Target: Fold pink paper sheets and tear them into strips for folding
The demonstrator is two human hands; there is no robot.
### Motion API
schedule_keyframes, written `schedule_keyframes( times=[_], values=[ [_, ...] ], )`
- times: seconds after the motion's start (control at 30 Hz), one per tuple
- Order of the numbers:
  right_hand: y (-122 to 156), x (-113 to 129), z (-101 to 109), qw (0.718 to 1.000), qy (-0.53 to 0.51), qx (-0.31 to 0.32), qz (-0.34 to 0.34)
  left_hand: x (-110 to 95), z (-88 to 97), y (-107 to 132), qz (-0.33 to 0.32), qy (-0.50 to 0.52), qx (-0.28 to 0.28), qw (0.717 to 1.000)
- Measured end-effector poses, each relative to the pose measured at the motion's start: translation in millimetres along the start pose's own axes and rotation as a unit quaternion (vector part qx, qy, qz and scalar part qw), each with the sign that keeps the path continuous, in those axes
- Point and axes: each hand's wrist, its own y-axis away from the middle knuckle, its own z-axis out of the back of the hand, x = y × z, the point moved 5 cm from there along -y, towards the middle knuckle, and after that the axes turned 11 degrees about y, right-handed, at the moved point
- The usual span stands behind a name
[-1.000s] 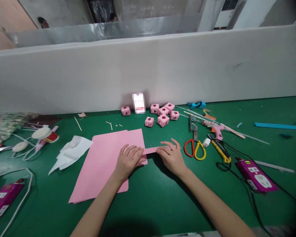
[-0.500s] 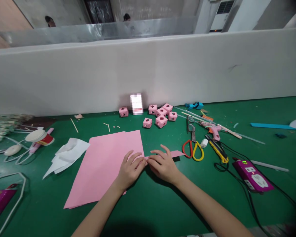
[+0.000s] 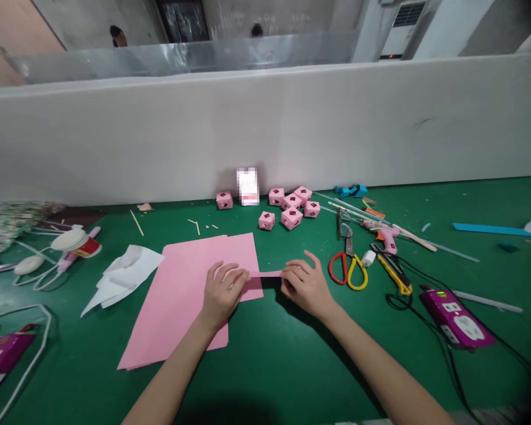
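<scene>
A narrow pink paper strip (image 3: 265, 273) runs between my two hands, just above the green table (image 3: 292, 366). My left hand (image 3: 222, 290) pinches its left end, resting over the right edge of a stack of pink paper sheets (image 3: 190, 295). My right hand (image 3: 306, 285) pinches the strip's right end, fingers curled, thumb up. Several small pink paper cubes (image 3: 287, 209) with dark diamond holes sit near the white wall behind.
Red and yellow scissors (image 3: 347, 268), a yellow utility knife (image 3: 393, 268), a pink glue gun (image 3: 383, 233) and a purple power strip (image 3: 455, 319) with cables lie to the right. White crumpled paper (image 3: 124, 274), a tape roll (image 3: 68, 240) and another purple power strip (image 3: 2, 360) lie left.
My hands drew together at the sheet's edge, then moved apart again. The strip now stretches taut between them, folded narrower than before.
</scene>
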Motion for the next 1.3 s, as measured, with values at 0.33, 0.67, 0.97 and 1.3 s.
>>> schedule_keyframes(
  times=[0.33,0.67,0.97,1.3],
  values=[
    [-1,-21,5,0.999,0.026,-0.011,-0.042,17,2.3,3,0.035,-0.033,-0.011,0.999],
    [3,14,-2,0.998,-0.053,0.019,0.012,-9,-13.5,7,-0.026,0.032,0.046,0.998],
    [7,27,-7,0.996,-0.084,0.017,0.039,-19,-22.2,7,-0.03,0.06,0.067,0.995],
    [7,27,-6,0.997,-0.068,0.003,0.027,-20,-20.6,6,-0.026,0.074,0.05,0.996]
  ],
)
